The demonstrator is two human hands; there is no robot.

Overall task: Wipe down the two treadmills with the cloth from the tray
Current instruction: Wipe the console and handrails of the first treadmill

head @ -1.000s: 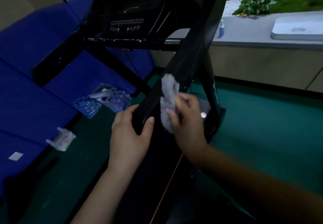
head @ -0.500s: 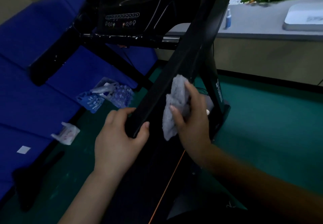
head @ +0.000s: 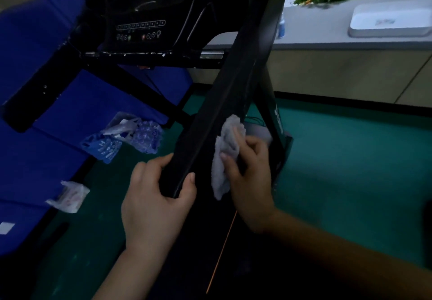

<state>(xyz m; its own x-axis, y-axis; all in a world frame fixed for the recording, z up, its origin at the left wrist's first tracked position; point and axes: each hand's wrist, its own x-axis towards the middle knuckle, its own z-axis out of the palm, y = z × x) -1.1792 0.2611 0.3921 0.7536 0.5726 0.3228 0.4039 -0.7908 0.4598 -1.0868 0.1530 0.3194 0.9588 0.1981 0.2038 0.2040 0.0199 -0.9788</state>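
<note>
Since half a second ago the right hand (head: 247,171) has drawn its fingers in, from lying long over the cloth (head: 225,157) to curling around it; the cloth remains at about the same height on the treadmill (head: 224,103) upright. The left hand (head: 154,201) has not shifted its hold.

Head view. Right-hand grip: fingers bent, thumb tip on the near face of the grey cloth, fingertips over its upper fold, so the cloth is pinched and pressed against the right side of the sloping black upright. The cloth's lower end hangs free below the thumb. Left-hand grip: wrapped around the lower end of the same upright, thumb on the right face, fingers on the left face, closed firmly on the bar. The two hands are near each other, with the bar and cloth between them.

The control console (head: 140,28) sits at the top of the frame, its row of buttons faintly lit. An orange line runs down the dark deck below the hands.

Surroundings: crumpled plastic packaging (head: 126,138) lies on the green floor (head: 350,159) at the edge of the blue mats (head: 35,159). A white tray (head: 390,21) and a small bottle (head: 281,27) stand on the table (head: 339,42) at the far right.
</note>
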